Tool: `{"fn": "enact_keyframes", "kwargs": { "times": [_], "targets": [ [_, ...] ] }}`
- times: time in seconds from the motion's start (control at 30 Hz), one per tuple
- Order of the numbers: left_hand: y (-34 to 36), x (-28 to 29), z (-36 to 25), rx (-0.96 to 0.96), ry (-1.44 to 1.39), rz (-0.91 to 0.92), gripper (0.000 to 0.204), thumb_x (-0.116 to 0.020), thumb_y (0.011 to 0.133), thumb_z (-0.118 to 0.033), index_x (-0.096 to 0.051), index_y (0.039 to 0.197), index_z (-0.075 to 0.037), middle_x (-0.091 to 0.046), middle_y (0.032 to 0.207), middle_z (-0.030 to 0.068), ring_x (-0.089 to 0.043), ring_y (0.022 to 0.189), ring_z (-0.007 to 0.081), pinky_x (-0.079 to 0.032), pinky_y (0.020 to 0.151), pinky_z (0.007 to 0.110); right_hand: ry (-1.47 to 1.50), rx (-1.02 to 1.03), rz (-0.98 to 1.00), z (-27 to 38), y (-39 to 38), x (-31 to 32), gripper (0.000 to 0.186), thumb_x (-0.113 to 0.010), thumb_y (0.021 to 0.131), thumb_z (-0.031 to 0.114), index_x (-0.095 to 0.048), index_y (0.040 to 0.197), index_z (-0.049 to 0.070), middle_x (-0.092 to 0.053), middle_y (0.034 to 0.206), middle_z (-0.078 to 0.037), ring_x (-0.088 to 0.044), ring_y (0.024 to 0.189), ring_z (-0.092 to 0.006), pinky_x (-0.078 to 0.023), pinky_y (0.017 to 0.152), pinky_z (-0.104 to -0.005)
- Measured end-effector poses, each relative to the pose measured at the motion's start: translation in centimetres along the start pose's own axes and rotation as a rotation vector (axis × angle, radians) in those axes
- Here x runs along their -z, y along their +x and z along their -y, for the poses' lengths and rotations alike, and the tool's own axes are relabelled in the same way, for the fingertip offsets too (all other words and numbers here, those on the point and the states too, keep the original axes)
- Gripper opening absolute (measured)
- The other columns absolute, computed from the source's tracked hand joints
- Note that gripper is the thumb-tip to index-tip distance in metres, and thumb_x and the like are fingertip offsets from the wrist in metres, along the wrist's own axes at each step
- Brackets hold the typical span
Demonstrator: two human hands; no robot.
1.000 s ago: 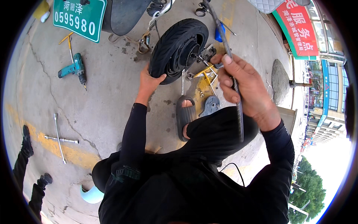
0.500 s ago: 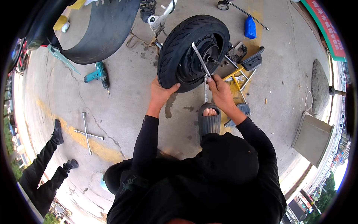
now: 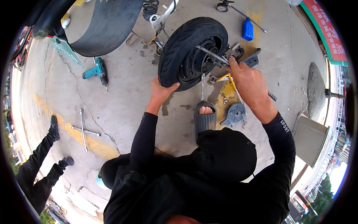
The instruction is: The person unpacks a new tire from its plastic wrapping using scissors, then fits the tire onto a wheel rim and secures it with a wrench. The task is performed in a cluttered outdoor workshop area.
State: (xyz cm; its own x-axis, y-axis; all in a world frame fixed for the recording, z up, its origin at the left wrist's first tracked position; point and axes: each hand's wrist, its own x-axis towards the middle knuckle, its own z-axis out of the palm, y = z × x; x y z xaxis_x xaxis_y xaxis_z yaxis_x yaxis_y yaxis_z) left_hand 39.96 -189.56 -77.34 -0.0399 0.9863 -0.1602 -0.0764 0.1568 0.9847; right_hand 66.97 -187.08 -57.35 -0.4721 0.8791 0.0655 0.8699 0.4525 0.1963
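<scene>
A black scooter tyre [image 3: 177, 50] on its wheel leans upright and tilted in front of me. My left hand [image 3: 163, 91] grips the tyre's lower left edge, thumb on the near sidewall. In my right hand [image 3: 249, 80] is a long metal tyre lever [image 3: 210, 53]; its flat tip reaches over the wheel to the upper part of the rim, and its dark other end shows past my wrist. A second metal lever [image 3: 202, 89] runs from the lower rim down to my slipper [image 3: 206, 120]. Where each tip sits against the tyre bead is too small to tell.
Right of the wheel lie a yellow-and-silver frame [image 3: 233, 83], a spanner [image 3: 213, 79] and a round grey brake plate [image 3: 235, 114]. A blue bottle [image 3: 247, 29] stands behind. Left are a teal drill [image 3: 99, 71] and a cross wrench [image 3: 84, 130]. Another person's legs [image 3: 44, 149] are at far left.
My right hand has moved right and up with the tyre lever, swinging it from steep to a flatter slant across the wheel. My left hand keeps its hold on the tyre.
</scene>
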Motion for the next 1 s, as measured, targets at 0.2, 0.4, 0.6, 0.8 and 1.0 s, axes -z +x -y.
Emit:
{"fn": "enact_keyframes", "kwargs": {
  "times": [0.2,0.4,0.6,0.8,1.0],
  "targets": [
    [-1.2,1.7,0.0,-0.058,0.15,-0.04,0.057,-0.087,0.07,-0.012,-0.063,0.118,0.008,-0.07,0.111,0.0135,-0.065,0.101,0.0165,-0.052,0.09,0.033,-0.678,0.708,0.062,2.1,10.4,14.4,0.009,-0.067,0.085,0.014,-0.072,0.087,0.007,-0.065,0.07,-0.006,-0.069,0.066,-0.021,-0.052,0.056,-0.0331],
    [1.2,2.6,-5.8,-0.177,0.214,0.202,0.082,-0.09,0.064,-0.024,-0.053,0.13,0.008,-0.067,0.117,0.0222,-0.067,0.107,0.0292,-0.052,0.093,0.038,-0.773,0.91,0.184,2.6,10.2,15.4,0.011,-0.073,0.074,0.014,-0.067,0.068,0.006,-0.06,0.064,-0.002,-0.065,0.063,-0.0158,-0.047,0.053,-0.0286],
    [1.6,0.7,-11.1,-0.255,0.396,0.055,0.068,-0.086,0.062,-0.027,-0.059,0.116,0.003,-0.066,0.107,0.0247,-0.065,0.1,0.0413,-0.052,0.085,0.044,-0.733,0.856,0.192,4.9,10.2,15.9,0.012,-0.072,0.074,0.013,-0.071,0.062,0.015,-0.063,0.061,-0.001,-0.068,0.064,-0.0175,-0.047,0.052,-0.0293],
    [1.6,-0.1,-9.6,-0.361,0.43,0.075,0.054,-0.081,0.065,-0.021,-0.059,0.108,0.003,-0.065,0.096,0.0244,-0.064,0.093,0.0433,-0.052,0.082,0.045,-0.681,0.954,0.285,5.8,15.6,16.8,0.009,-0.072,0.073,0.013,-0.076,0.066,0.018,-0.069,0.065,-0.001,-0.071,0.072,-0.021,-0.054,0.058,-0.0339],
    [3.0,-0.3,-9.1,-0.409,0.458,0.068,0.056,-0.081,0.067,-0.018,-0.058,0.111,0.008,-0.066,0.095,0.0267,-0.066,0.092,0.0431,-0.053,0.082,0.043,-0.539,0.662,0.371,1.0,16.5,15.1,0.028,-0.071,0.087,0.038,-0.077,0.079,0.012,-0.07,0.073,-0.007,-0.072,0.081,-0.0285,-0.057,0.069,-0.0369]
  ]
}}
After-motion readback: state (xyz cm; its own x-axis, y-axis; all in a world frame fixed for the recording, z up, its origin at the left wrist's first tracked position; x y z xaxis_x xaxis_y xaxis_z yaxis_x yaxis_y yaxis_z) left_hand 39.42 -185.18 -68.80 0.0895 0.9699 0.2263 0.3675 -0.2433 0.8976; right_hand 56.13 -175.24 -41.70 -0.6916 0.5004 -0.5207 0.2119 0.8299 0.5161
